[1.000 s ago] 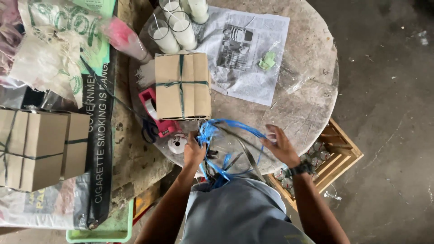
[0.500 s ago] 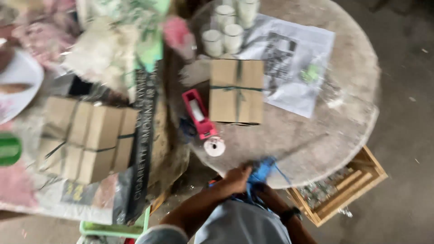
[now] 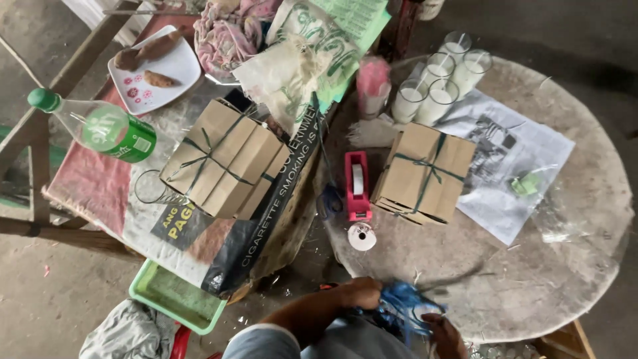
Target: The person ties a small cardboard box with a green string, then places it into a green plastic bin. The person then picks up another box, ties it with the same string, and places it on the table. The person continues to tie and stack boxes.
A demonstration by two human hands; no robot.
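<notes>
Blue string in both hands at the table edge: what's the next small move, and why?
Probably pull one free end out of the blue string, which looks bunched and looped between the left hand and right hand near the round table edge. The cardboard bundle above is already tied with dark cord, so a clear length seems needed first.

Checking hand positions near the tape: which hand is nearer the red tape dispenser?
Left. The left hand is below the red tape dispenser, just left of the blue string; the right hand is lower and farther right.
</notes>
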